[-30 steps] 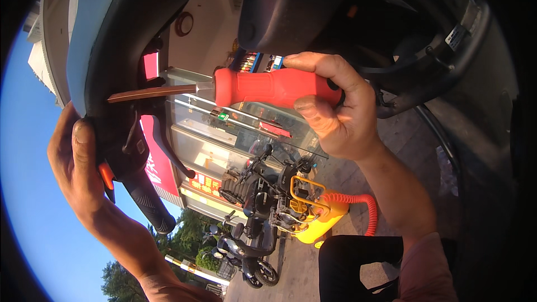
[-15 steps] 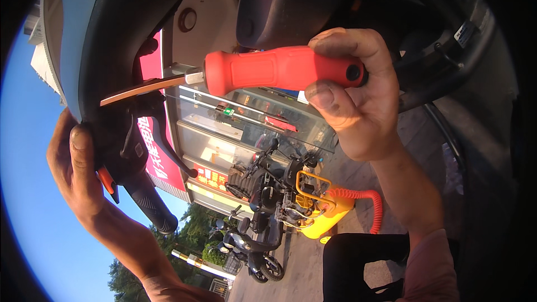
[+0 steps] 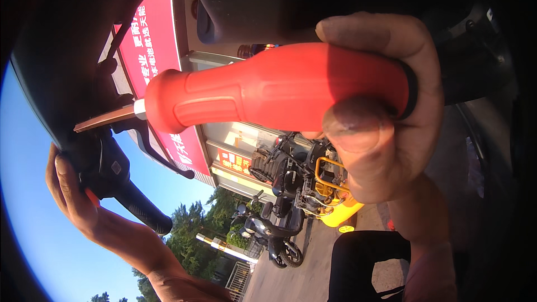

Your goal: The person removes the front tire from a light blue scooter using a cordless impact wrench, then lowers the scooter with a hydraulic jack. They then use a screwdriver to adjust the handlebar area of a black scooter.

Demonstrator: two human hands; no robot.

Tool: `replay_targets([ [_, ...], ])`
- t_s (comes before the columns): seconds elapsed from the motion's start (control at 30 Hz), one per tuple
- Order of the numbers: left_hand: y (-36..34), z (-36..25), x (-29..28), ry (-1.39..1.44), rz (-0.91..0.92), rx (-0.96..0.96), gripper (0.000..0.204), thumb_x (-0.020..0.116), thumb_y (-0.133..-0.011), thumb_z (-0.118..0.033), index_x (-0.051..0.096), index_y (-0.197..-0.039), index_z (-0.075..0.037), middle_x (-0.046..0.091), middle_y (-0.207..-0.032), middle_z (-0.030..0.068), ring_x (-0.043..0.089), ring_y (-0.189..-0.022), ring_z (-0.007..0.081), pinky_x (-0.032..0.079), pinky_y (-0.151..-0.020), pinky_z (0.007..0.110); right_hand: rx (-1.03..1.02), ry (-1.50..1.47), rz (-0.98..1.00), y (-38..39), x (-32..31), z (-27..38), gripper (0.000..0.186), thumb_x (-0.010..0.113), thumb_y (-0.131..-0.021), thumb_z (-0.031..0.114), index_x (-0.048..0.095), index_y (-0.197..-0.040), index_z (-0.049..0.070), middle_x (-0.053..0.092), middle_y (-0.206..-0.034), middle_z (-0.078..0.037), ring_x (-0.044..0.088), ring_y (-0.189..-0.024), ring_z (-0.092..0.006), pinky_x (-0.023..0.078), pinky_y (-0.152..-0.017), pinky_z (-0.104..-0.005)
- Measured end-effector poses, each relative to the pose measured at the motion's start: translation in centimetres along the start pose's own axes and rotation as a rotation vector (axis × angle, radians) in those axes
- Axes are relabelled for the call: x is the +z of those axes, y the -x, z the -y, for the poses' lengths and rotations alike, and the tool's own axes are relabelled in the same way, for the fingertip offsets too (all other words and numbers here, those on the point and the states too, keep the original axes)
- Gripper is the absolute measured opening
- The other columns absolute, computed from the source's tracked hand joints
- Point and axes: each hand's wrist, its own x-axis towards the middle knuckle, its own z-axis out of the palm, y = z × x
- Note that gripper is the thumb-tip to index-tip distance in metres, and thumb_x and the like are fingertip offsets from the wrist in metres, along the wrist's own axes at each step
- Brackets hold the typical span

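Note:
A red-handled screwdriver [image 3: 263, 89] fills the middle of the view, lying nearly level. My right hand [image 3: 391, 95] is closed round the rear of its handle, thumb in front and a finger over the top. The screwdriver's brownish shaft points left, its tip at the dark scooter panel [image 3: 50, 72]; whether it sits in a seam or a screw, I cannot make out. My left hand [image 3: 72, 190] grips the lower edge of that panel, its other fingers partly hidden behind. Beside this hand are the black handlebar grip [image 3: 142, 207] and the brake lever [image 3: 162, 159].
Dark scooter bodywork [image 3: 313, 5] spans the top. Beyond stand parked scooters [image 3: 274, 232], a yellow air compressor [image 3: 341, 212], and a shopfront with a pink sign [image 3: 151, 39]. Trees [image 3: 190, 229] and a white barrier pole [image 3: 229, 249] are farther off. The scene appears tilted.
My right hand and the screwdriver's handle look larger and closer, and the screwdriver's tip appears lower and farther left. The view has shifted. My left hand still grips the panel edge.

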Motion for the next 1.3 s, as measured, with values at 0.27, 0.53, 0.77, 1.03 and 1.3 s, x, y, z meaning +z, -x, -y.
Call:
replay_targets([
  [0.27, -0.6, -1.0, -0.2, -0.146, 0.056, 0.092, 0.056, 0.051, -0.091, -0.039, 0.052, -0.12, 0.009, 0.063, -0.099, 0.0145, 0.061, -0.089, 0.0203, 0.046, -0.081, 0.029, -0.365, -0.101, 0.158, -0.2, -0.9, -5.3, 0.069, 0.082, -0.072, 0.026, 0.042, -0.117, -0.009, 0.059, -0.098, -0.012, 0.058, -0.076, -0.0097, 0.047, -0.065, -0.0197],
  [0.53, -1.0, -4.2, 0.4, -0.361, 0.234, 0.07, 0.059, 0.06, -0.083, -0.05, 0.053, -0.101, 0.006, 0.058, -0.086, 0.0055, 0.054, -0.076, 0.0119, 0.04, -0.067, 0.023, -0.268, -0.133, 0.28, -0.4, 0.2, -3.4, 0.064, 0.082, -0.071, 0.022, 0.045, -0.114, -0.008, 0.059, -0.097, -0.012, 0.059, -0.076, -0.0107, 0.048, -0.064, -0.0205],
  [0.77, -2.2, -5.9, -1.0, -0.278, 0.37, -0.011, 0.058, 0.065, -0.083, -0.044, 0.051, -0.108, 0.006, 0.059, -0.091, 0.0069, 0.057, -0.08, 0.0126, 0.044, -0.072, 0.024, -0.213, -0.14, 0.365, -1.5, 2.8, -1.6, 0.059, 0.082, -0.07, 0.018, 0.047, -0.111, -0.008, 0.059, -0.096, -0.012, 0.059, -0.077, -0.0116, 0.048, -0.064, -0.0212],
  [1.03, -2.1, -5.6, -1.2, -0.252, 0.321, 0.007, 0.057, 0.066, -0.083, -0.041, 0.051, -0.112, 0.006, 0.061, -0.094, 0.0078, 0.057, -0.082, 0.0136, 0.045, -0.074, 0.025, 0.001, -0.164, 0.47, -2.3, 3.6, -0.3, 0.054, 0.082, -0.069, 0.014, 0.05, -0.108, -0.007, 0.06, -0.094, -0.012, 0.06, -0.077, -0.0126, 0.049, -0.064, -0.022],
  [1.3, -2.0, -5.8, 0.0, -0.241, 0.304, 0.021, 0.056, 0.067, -0.082, -0.038, 0.052, -0.113, 0.006, 0.061, -0.095, 0.008, 0.058, -0.084, 0.0151, 0.045, -0.076, 0.026, 0.586, -0.334, 0.566, -2.9, 3.3, 0.8, 0.049, 0.082, -0.068, 0.01, 0.053, -0.105, -0.007, 0.06, -0.093, -0.011, 0.061, -0.077, -0.0136, 0.049, -0.064, -0.0228],
])
